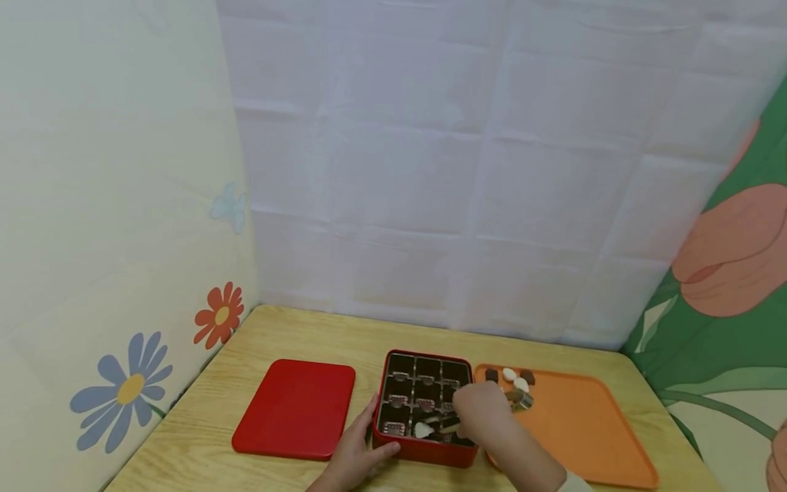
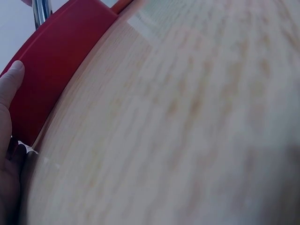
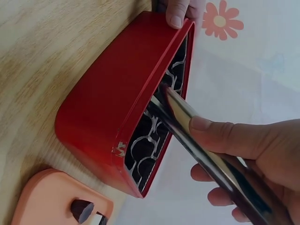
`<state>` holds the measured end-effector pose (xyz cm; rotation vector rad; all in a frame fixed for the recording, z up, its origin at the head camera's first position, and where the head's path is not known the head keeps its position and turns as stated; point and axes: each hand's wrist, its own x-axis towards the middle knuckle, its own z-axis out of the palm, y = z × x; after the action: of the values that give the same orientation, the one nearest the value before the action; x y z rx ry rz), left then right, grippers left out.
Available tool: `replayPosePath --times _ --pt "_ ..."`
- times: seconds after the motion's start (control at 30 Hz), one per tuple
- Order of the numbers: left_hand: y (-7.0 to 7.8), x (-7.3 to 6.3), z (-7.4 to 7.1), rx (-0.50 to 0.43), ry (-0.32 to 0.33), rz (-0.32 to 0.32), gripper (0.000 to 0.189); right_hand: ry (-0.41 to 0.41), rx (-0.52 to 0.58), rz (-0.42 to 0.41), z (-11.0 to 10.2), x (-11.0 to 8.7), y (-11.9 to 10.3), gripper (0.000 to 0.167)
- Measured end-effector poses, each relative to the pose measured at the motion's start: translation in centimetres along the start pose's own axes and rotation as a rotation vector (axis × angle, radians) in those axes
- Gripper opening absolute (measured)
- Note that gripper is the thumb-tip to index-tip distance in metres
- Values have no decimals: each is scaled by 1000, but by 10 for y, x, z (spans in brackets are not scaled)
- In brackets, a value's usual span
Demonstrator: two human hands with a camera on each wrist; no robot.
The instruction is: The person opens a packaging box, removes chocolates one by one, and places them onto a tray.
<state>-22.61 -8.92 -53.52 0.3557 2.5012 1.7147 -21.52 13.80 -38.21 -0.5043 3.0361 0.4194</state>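
My left hand (image 1: pixel 359 447) grips the front left corner of a red box (image 1: pixel 424 449), its thumb against the front wall and its fingers along the left side. Dark dividers split the box into small compartments. My right hand (image 1: pixel 482 410) reaches over the box's right side and holds metal tongs (image 3: pixel 201 157) between thumb and fingers. The tongs' tips point down into the box and are hidden behind its rim in the right wrist view. A small white piece (image 1: pixel 423 430) shows in the front middle compartment, right at the tips in the head view.
On the right lies an orange tray (image 1: pixel 584 424) with several dark brown and white pieces near its back left corner. A red lid (image 1: pixel 298 410) lies flat left of the box. A white cloth (image 1: pixel 381 171) hangs behind the wooden table (image 1: pixel 363 330).
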Motion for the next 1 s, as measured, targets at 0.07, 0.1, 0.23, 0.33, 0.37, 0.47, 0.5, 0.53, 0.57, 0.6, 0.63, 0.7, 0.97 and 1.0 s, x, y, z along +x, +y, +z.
replayPosePath --times 0.07,0.1,0.23,0.33,0.37,0.47,0.5,0.53,0.57,0.6,0.63,0.7,0.97,1.0 --pt "1 0 0 -10 -4 -7 105 -20 71 5 1 -1 4 51" --pt "1 -1 0 -15 -7 -12 105 -24 108 8 2 -2 7 49" --pt "2 -1 -1 -32 -13 -34 105 3 245 2 8 -6 20 24" --pt "3 -1 -1 -32 -9 -44 105 35 306 -6 13 -10 29 13" --pt "3 -1 -1 -30 -7 -44 105 34 332 -3 14 -11 32 13" --pt "4 -1 -1 -25 -4 -46 105 26 397 3 17 -16 41 20" --pt "4 -2 -1 -23 -2 -46 105 29 414 -3 19 -18 43 21" --pt "4 -1 -1 -22 -2 -44 105 35 424 -8 21 -20 46 22" --pt "4 -1 -1 -23 -2 -44 105 47 436 -19 23 -22 48 19" --pt "4 -1 -1 -23 -2 -44 105 58 448 -35 24 -24 51 21" --pt "4 -1 -1 -24 0 -42 105 57 469 -39 26 -26 54 22" --pt "5 -1 -1 -23 3 -38 105 58 509 -40 28 -30 60 25" --pt "4 -1 -1 -3 7 -25 105 -7 678 153 38 -40 76 38" --pt "4 -1 0 -4 6 -24 106 -16 690 174 39 -42 78 39"
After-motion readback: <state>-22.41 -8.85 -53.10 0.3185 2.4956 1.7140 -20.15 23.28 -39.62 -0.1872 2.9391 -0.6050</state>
